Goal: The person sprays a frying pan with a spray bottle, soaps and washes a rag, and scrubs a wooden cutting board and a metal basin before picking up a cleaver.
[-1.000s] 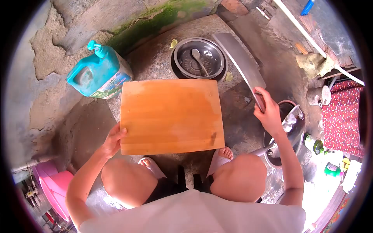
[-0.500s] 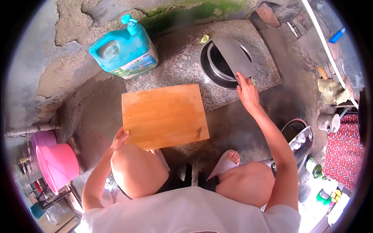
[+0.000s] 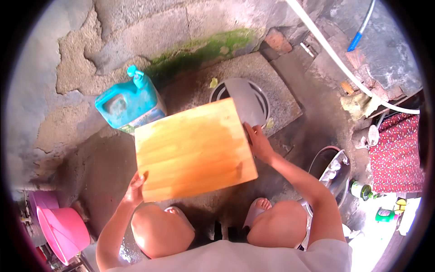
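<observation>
A wooden cutting board (image 3: 192,152) is held up above my knees. My left hand (image 3: 134,188) grips it at its lower left corner, thumb on the upper face. Close to the board's right edge, my right hand (image 3: 259,143) is closed around the handle of a cleaver. The wide grey cleaver blade (image 3: 244,102) points away from me over a round metal basin (image 3: 266,99). Part of the basin and blade lies hidden behind the board, and I cannot tell whether the blade touches the rim.
The basin stands on a granite slab (image 3: 283,93). A turquoise detergent jug (image 3: 127,104) is beside it at the left, and a mossy wall (image 3: 204,50) runs behind. Pink tubs (image 3: 65,231) sit far left. At right are a metal-rimmed container (image 3: 335,174), bottles (image 3: 361,190) and a white hose (image 3: 326,47).
The board has risen toward me and slid slightly right. My right hand has drawn the cleaver closer to the board's edge. The whole view has tilted, showing more of the wall.
</observation>
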